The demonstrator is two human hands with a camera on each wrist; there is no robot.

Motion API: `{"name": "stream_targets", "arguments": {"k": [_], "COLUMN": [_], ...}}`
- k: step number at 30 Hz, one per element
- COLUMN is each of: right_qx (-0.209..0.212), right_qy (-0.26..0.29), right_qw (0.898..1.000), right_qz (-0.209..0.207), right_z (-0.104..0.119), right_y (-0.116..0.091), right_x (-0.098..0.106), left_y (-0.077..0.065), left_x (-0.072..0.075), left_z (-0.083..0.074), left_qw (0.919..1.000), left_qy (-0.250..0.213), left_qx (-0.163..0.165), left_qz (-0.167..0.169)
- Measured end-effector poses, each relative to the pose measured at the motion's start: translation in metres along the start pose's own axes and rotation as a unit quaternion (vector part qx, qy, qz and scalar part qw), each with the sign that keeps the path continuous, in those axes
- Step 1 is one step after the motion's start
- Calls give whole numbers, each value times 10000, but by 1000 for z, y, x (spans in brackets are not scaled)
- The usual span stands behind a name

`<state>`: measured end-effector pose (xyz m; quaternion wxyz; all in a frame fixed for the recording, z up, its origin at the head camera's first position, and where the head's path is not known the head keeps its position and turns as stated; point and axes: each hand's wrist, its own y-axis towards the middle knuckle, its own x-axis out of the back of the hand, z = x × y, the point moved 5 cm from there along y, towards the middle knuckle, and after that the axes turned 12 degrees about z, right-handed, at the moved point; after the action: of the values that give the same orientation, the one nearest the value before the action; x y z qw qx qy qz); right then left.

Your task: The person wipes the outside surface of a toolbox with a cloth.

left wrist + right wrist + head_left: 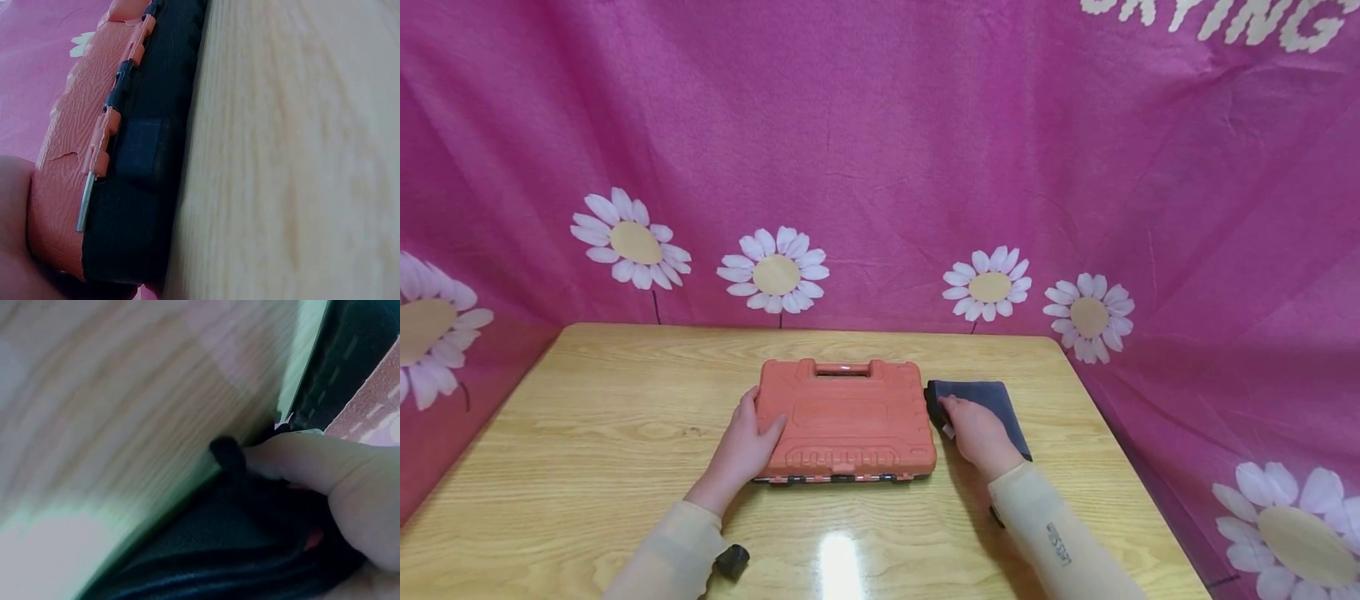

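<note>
An orange plastic carrying case [842, 417] with a moulded handle at its far side lies on the table. My left hand [747, 442] grips its left edge, thumb on the lid. In the left wrist view, the case's black base [144, 206] and a metal hinge pin [84, 203] show along the near side. To the right of the case lies a dark grey flat pouch [992, 396]. My right hand [977, 433] pinches its black left edge. Soft black folds [212, 569] sit under the thumb [306, 459] in the right wrist view.
The wooden table [625, 400] has its back edge against a pink curtain [880, 167] printed with white daisies. More of the curtain hangs along both sides. A black wrist strap part [732, 562] shows by the left sleeve.
</note>
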<state>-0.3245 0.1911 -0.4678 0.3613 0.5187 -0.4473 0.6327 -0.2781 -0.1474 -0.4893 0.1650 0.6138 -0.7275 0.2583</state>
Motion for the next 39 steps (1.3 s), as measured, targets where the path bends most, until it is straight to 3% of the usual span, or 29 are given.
{"name": "stream_targets", "arguments": {"k": [10,25,39], "right_qx": [24,-210,-505], "right_qy": [-150,-210,68], "right_qw": [9997,9995,9986], "right_qz": [-194,-98,-165], "right_z": [-6,-1,-10], "right_y": [5,7,10], "right_x": [3,6,3], "left_y": [-1,1,1], "left_x": [1,0,0], "left_z": [-1,2,2], "left_qw": [10000,9999,9999], "left_qy": [11,93,41], "left_qx": [25,76,95], "left_qz": [5,14,24]}}
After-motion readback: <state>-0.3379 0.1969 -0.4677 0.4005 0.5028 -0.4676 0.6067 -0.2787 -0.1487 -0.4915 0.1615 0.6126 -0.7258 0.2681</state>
